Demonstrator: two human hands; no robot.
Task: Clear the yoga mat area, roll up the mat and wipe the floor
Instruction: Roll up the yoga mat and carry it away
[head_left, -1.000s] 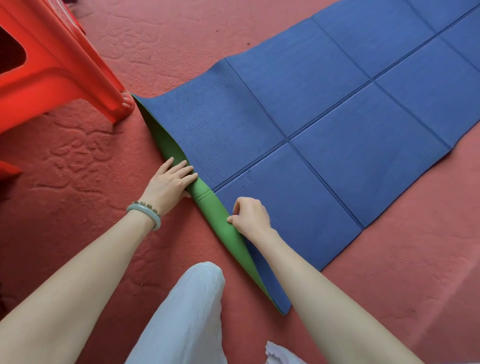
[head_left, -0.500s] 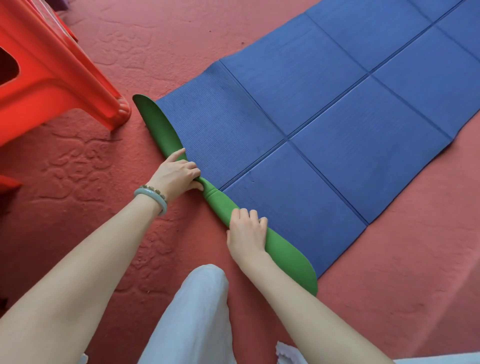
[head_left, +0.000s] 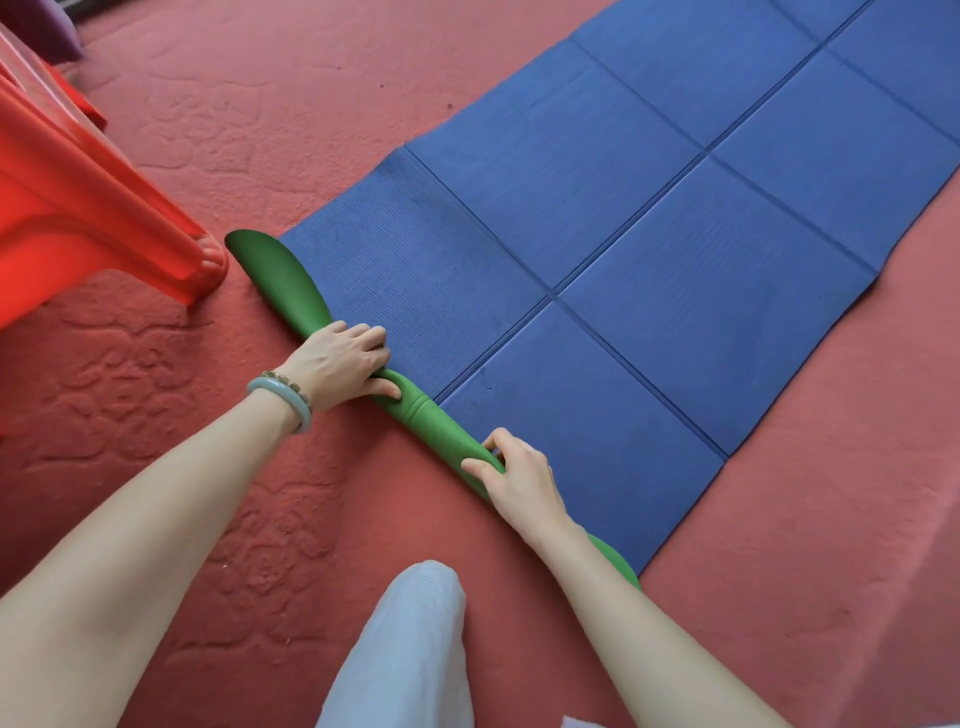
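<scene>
Yoga mat (head_left: 649, 249): near edge now curled into a tight first roll, left hand (head_left: 340, 361) and right hand (head_left: 519, 480) gripping it; rolling barely begun.

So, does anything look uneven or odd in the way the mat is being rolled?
Yes. The green roll is tight only in the middle, between the left hand and the right hand. Both ends flare out flat, and the far end lies close to the red stool leg. The blue mat shows fold creases.
</scene>
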